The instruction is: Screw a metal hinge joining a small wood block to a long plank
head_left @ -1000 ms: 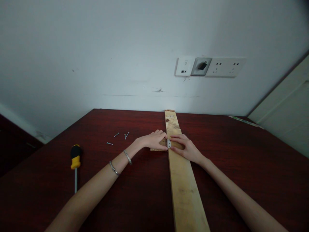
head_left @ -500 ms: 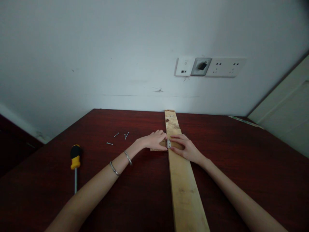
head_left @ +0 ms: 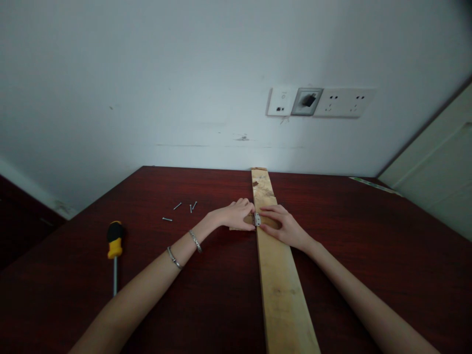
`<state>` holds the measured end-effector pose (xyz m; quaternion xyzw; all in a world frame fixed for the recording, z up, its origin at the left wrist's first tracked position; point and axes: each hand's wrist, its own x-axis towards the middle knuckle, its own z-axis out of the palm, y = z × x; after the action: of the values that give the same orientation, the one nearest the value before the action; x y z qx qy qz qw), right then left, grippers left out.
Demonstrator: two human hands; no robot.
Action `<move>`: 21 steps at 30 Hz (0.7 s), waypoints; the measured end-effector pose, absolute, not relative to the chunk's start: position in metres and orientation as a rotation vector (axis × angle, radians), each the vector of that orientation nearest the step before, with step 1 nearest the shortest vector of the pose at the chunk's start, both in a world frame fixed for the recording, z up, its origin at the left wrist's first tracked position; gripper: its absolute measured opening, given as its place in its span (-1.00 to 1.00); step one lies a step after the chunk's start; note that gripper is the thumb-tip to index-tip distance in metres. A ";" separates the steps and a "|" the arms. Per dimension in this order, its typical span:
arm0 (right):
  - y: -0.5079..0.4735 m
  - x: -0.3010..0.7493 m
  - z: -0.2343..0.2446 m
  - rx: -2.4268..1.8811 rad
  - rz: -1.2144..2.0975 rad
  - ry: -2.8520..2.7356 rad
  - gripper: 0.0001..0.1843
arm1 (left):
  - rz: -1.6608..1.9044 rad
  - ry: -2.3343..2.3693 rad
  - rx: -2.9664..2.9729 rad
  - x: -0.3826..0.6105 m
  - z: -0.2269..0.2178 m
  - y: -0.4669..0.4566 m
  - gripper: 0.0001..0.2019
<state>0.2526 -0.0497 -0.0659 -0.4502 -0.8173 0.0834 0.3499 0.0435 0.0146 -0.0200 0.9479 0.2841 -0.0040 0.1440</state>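
A long pale wooden board (head_left: 282, 290) lies lengthwise on the dark red table. On its left edge sits a small metal hinge (head_left: 257, 219), between my two hands. My left hand (head_left: 238, 214) closes its thumb and fingers at the hinge's left side, over a shorter wooden piece (head_left: 238, 229) that mostly hides beneath it. From the right, my right hand (head_left: 282, 226) rests on the board, thumb and fingertips pressed near the hinge's right side.
Several loose screws (head_left: 177, 206) lie left of my left hand. A yellow and black screwdriver (head_left: 115, 246) rests further left, its tip hidden by my forearm. Behind the table (head_left: 206, 187) rises a white wall with sockets (head_left: 344, 103).
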 end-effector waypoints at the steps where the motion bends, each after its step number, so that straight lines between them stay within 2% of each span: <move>1: -0.050 0.253 -0.066 -1.164 0.218 -2.115 -0.64 | -0.014 0.819 2.730 0.044 -0.020 0.014 -0.61; 21: -0.049 0.255 -0.069 -1.155 0.237 -2.124 -0.64 | -0.009 0.805 2.745 0.043 -0.020 0.015 -0.61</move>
<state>0.2549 -0.0488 -0.0685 -0.4456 -0.8194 0.0914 0.3489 0.0433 0.0150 -0.0203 0.9501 0.2787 -0.0031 0.1401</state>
